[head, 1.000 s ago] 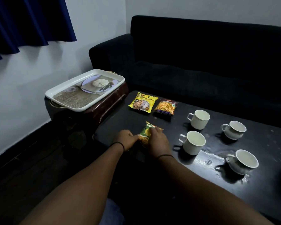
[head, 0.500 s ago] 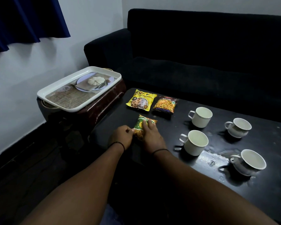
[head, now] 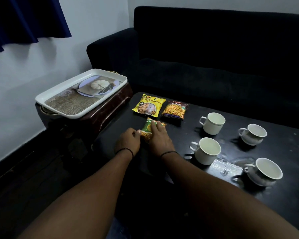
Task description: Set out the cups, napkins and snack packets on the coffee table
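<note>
Coffee table (head: 274, 149) edge, green packet (head: 148, 130) near.

My left hand (head: 128, 143) and right hand (head: 160, 139) meet at the centre of the frame on a green snack packet (head: 151, 129) lying flat on the dark counter (head: 283, 152). My right fingers (head: 153, 125) lie straight across its top; my left fingers (head: 136, 133) curl at its left edge. Just above it sit a yellow packet (head: 148, 107) and, beside that on the right, a dark mixture packet (head: 175, 110). To the right stand four white cups: one upper (head: 213, 123), one lower (head: 206, 150), one far right (head: 252, 134), one at the lower right (head: 265, 171). At the left, a white tray (head: 83, 94) rests on a brown stand (head: 109, 114). A dark sofa (head: 214, 57) fills the top.
</note>
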